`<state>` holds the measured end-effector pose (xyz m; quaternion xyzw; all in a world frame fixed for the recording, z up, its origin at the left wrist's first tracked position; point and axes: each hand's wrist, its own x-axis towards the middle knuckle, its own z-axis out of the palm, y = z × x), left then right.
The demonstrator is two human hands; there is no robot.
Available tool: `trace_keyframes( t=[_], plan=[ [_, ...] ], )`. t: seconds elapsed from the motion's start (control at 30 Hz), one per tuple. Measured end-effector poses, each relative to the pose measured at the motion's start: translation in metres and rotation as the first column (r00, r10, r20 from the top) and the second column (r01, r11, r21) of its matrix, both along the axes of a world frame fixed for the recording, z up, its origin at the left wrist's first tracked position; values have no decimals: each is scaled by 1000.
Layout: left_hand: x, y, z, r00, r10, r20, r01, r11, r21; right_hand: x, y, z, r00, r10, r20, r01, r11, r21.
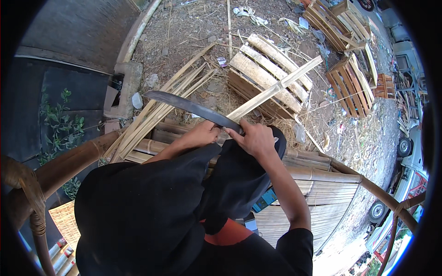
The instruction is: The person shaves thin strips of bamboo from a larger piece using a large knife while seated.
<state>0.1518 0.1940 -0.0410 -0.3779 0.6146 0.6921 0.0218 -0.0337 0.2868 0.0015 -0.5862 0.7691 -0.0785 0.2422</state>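
Observation:
A machete with a long dark blade lies across in front of me, its broad tip toward the left. My right hand is closed on its right end; the handle is mostly hidden by the hand. Below the blade, my left hand is closed at the near end of a pale bamboo strip, whose end is hidden there. From under the blade, the strip runs away to the upper right, passing above a slatted wooden crate. Both hands are close together over my black-clad knees.
Several split bamboo strips lean in a bundle at my left. Under me is a bamboo bench with a pole frame; a phone lies by my leg. More crates stand far right, and parked vehicles line that side.

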Motion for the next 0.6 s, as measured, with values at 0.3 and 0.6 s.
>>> trace_keyframes(
  t=[0.3, 0.6],
  plan=[
    [12, -4, 22, 998, -54, 18, 55, 993, -105, -116, 1, -31, 938, -324, -127, 329, 944, 23],
    [5, -4, 21, 996, -71, -59, 62, 987, -149, -22, 6, -11, 992, 100, -73, -109, 986, -129]
  ],
)
